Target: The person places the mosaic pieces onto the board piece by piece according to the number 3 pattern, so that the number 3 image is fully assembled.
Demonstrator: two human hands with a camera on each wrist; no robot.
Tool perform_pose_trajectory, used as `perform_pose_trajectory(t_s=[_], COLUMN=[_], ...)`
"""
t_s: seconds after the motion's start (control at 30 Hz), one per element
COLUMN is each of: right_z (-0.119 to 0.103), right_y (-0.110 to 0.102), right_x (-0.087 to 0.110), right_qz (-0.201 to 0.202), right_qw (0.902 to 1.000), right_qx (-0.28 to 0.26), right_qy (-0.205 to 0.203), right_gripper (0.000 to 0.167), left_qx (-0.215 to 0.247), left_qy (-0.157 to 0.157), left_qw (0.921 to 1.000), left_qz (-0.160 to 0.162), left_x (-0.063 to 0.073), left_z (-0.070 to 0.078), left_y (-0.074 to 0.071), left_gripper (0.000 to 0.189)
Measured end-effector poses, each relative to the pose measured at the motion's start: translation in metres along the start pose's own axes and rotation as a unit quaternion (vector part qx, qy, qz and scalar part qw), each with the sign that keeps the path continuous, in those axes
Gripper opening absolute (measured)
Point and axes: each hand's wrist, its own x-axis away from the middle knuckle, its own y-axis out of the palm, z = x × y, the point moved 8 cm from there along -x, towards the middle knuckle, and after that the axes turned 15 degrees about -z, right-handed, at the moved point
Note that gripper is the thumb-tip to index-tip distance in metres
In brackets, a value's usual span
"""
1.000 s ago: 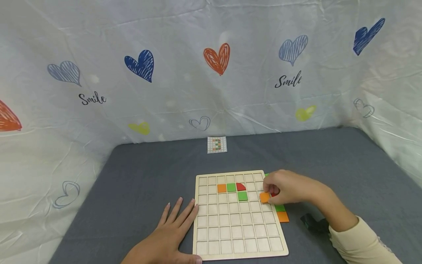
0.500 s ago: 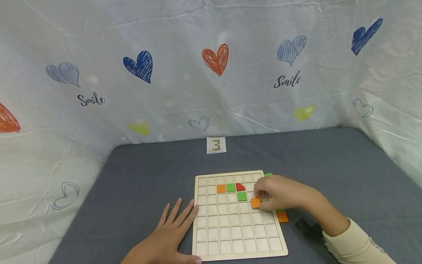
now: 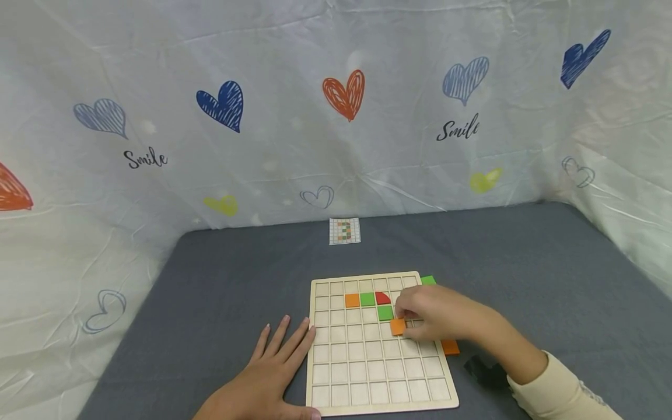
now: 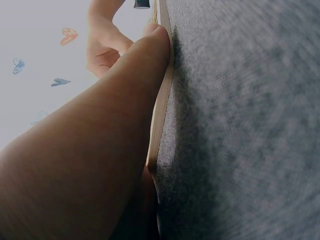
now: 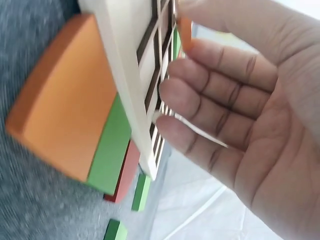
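A pale wooden grid board (image 3: 357, 370) lies on the grey cloth. Between thumb and index finger, my right hand (image 3: 443, 315) pinches an orange square tile (image 3: 397, 326) over the board, just below and right of a green square tile (image 3: 385, 313). The right wrist view shows that orange tile (image 5: 185, 32) edge-on, the other fingers curled beside it. Farther up the grid sit an orange tile (image 3: 352, 300), a green tile (image 3: 367, 298) and a red quarter-round tile (image 3: 382, 298). Fingers spread, my left hand (image 3: 262, 379) rests along the board's left edge, its thumb (image 4: 157, 32) touching the near corner.
Beside the board's right edge lie loose tiles: orange (image 5: 65, 100), green (image 5: 111, 150), red (image 5: 125, 172), and more green ones (image 5: 141, 192). A small printed pattern card (image 3: 344, 231) lies at the back, before a white curtain (image 3: 273, 146) with hearts.
My right hand has carried the orange tile leftward from the board's right edge to just below the green tile. My left hand has stayed in place.
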Motion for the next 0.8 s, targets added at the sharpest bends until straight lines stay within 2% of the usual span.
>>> perform_pose_trajectory(t_s=[0.17,0.3,0.8], right_z=[-0.006,-0.010,-0.019], right_y=[0.002,0.003,0.004], right_x=[-0.002,-0.004,-0.007], right_qz=[0.013,0.022,0.034], right_qw=[0.9983,0.9968,0.9976], right_qx=[0.049,0.067,0.060], right_qy=[0.030,0.038,-0.003], right_gripper=[0.024,0.027,0.020], left_qx=[-0.003,-0.007,-0.011], left_qy=[0.000,-0.001,0.000], left_qw=[1.0000,1.0000,0.9999], left_qz=[0.002,0.002,0.005], left_x=[0.000,0.000,-0.001], left_z=[-0.001,-0.001,-0.002], left_y=[0.000,0.000,0.001], left_gripper=[0.112,0.113,0.112])
